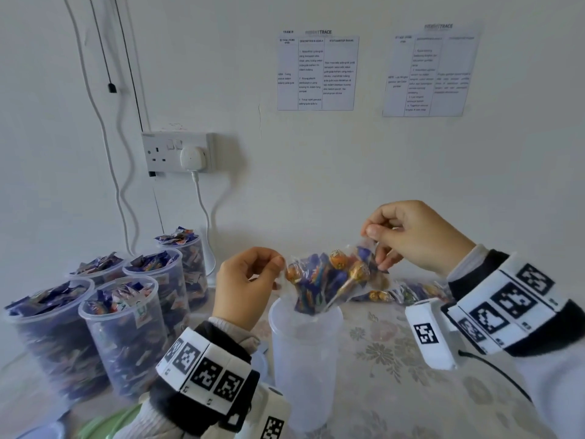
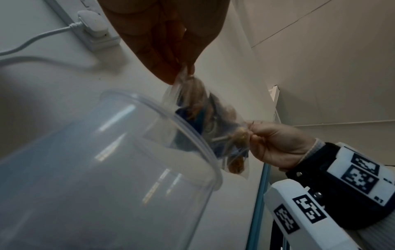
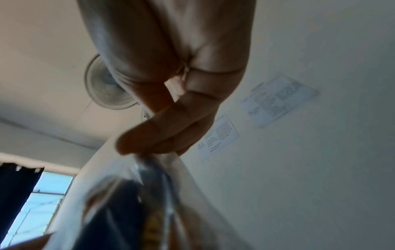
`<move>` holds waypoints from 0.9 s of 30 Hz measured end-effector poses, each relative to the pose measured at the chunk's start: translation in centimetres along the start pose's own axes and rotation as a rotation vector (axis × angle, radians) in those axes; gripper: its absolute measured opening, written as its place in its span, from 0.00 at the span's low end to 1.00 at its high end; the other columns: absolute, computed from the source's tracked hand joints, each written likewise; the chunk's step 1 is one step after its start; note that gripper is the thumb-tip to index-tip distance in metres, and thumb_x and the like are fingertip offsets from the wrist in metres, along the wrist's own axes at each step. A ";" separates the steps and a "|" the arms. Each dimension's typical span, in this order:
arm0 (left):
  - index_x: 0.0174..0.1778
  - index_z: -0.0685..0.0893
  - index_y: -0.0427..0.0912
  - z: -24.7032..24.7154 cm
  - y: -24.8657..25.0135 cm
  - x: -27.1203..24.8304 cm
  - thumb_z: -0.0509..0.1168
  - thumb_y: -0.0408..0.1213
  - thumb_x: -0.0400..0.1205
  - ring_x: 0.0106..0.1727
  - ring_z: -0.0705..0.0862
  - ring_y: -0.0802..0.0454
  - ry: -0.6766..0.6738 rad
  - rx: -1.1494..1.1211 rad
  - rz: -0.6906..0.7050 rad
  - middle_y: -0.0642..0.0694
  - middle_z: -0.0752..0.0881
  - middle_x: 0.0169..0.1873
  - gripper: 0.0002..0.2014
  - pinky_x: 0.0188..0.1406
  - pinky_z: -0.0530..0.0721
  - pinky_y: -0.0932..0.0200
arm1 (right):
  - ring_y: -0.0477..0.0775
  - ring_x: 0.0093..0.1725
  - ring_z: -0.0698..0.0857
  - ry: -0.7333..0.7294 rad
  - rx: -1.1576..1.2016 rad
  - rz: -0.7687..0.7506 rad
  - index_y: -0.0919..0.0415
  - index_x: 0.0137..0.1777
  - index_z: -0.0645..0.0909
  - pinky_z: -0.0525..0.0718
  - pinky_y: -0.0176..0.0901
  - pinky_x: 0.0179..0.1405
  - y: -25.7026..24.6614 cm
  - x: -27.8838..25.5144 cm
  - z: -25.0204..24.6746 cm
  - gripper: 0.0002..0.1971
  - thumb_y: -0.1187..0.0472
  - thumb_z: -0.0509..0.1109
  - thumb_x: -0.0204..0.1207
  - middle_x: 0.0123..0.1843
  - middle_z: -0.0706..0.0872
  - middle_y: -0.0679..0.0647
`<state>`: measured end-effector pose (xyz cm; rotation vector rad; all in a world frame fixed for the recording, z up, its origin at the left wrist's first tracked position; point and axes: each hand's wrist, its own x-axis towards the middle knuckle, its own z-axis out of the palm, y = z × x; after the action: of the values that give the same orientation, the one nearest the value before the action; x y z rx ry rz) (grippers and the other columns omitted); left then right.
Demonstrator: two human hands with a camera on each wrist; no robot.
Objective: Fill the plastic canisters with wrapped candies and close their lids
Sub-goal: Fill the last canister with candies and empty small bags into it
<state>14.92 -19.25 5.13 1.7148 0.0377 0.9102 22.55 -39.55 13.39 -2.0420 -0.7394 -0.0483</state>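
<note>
Pinching clear candy bag (image 1: 332, 277) over empty canister (image 1: 305, 359), wall sheets (image 1: 317, 71) headed "TRACE"

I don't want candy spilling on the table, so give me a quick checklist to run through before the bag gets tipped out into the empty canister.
1. Left hand pinches one top corner of the candy bag: ok.
2. Right hand pinches the other corner, held higher: ok.
3. Bag's lower end sits in the mouth of the empty canister: ok.
4. Canister upright, lid off: ok.
5. Bag's lower end actually open for pouring: cannot tell.
6. Canister steadied: not ok, neither hand holds it.
</note>
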 end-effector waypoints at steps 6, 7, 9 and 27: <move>0.35 0.83 0.37 0.4 0.3 0.2 0.64 0.24 0.79 0.28 0.85 0.59 -0.011 -0.120 -0.060 0.44 0.85 0.28 0.09 0.31 0.85 0.67 | 0.47 0.29 0.87 -0.080 0.224 0.071 0.67 0.44 0.85 0.88 0.33 0.34 0.4 -0.5 -0.3 0.06 0.73 0.67 0.77 0.31 0.86 0.56; 0.35 0.83 0.37 0.5 0.4 0.3 0.63 0.24 0.80 0.28 0.85 0.59 -0.009 -0.148 -0.070 0.43 0.85 0.28 0.09 0.30 0.85 0.68 | 0.46 0.30 0.87 -0.081 0.249 0.073 0.67 0.44 0.85 0.88 0.33 0.34 0.3 -0.6 -0.3 0.05 0.73 0.68 0.76 0.32 0.87 0.56; 0.34 0.83 0.37 0.5 0.5 0.5 0.62 0.24 0.80 0.29 0.86 0.57 -0.009 -0.200 -0.087 0.45 0.85 0.27 0.10 0.31 0.85 0.67 | 0.45 0.33 0.88 -0.097 0.283 0.064 0.67 0.45 0.86 0.87 0.32 0.34 0.1 -0.8 -0.4 0.05 0.74 0.73 0.71 0.34 0.89 0.55; 0.34 0.84 0.43 -1.7 -0.7 2.3 0.68 0.25 0.76 0.29 0.82 0.65 -0.171 -0.070 0.071 0.59 0.86 0.25 0.09 0.34 0.80 0.72 | 0.46 0.34 0.85 0.255 0.073 -0.248 0.56 0.34 0.85 0.80 0.29 0.35 -1.9 -0.3 0.1 0.09 0.71 0.78 0.65 0.32 0.88 0.48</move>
<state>15.85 -16.54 5.86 1.7319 -0.1681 0.8044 21.26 -38.89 14.68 -1.8221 -0.8153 -0.4097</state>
